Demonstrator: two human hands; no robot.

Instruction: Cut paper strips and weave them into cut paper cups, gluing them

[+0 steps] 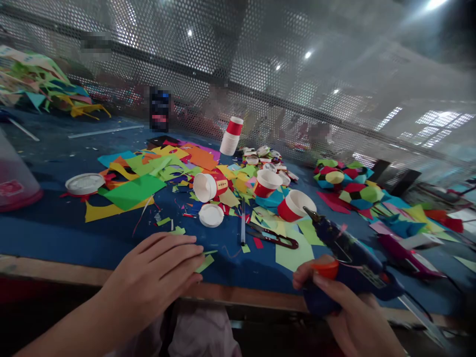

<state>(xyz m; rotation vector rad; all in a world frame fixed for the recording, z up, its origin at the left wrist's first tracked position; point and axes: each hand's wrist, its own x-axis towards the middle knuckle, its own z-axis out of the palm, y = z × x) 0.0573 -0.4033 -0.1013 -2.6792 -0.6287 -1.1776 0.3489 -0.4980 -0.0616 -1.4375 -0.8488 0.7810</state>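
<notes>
My right hand point(344, 297) is wrapped round the handle of a dark blue hot glue gun point(357, 263), a finger at its orange trigger. The gun's nozzle points up and left, in front of a red and white paper cup point(296, 205). A clear glue stick point(422, 315) sticks out of its rear end. My left hand point(163, 272) lies flat, palm down, over the near edge of the table, fingers stretched out. Beside its fingertips are green paper scraps point(206, 263). Thread snips point(273, 235) and a pen point(243, 223) lie between the two hands.
Coloured paper point(137, 191) covers the table's middle, with a tipped cup point(210, 186) and a white lid point(211, 215). A cup stack point(232, 136) stands behind. Patchwork paper balls point(360, 194) and a purple tool point(411, 258) lie right. A translucent container point(15, 173) stands left.
</notes>
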